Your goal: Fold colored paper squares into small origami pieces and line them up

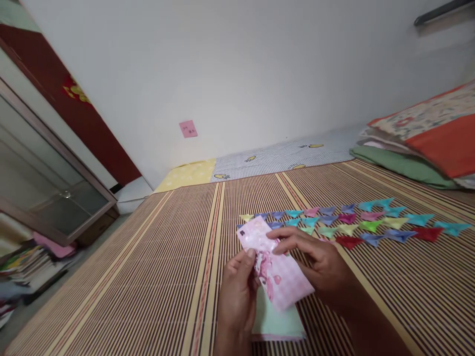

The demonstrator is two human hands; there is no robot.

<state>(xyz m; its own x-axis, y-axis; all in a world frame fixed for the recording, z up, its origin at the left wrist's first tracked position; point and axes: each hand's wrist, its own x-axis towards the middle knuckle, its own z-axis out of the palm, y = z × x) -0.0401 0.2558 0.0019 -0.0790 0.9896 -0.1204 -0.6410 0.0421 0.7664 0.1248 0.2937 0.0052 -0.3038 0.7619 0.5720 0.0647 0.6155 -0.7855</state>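
A flat pink piece (pixel 285 284) with a checked pattern, a cartoon figure and a small dark square at one corner is held up at a slant; whether it is a packet or a single sheet I cannot make out. My left hand (pixel 239 287) grips its left edge, thumb on the front. Across its upper right side lie the bent fingers of my right hand (pixel 313 257), the thumb mostly hidden behind it. Below the pink piece, a pale green stack of paper (pixel 276 319) rests on the striped mat (pixel 178 267), partly covered by my left hand.
Rows of small folded paper shapes (pixel 347 229) in several colours lie on the mat at the right. Folded bedding (pixel 441 143) is piled at the far right, by the white wall (pixel 260 74). A glass-fronted cabinet (pixel 48 173) and stacked books (pixel 27 267) stand at the left.
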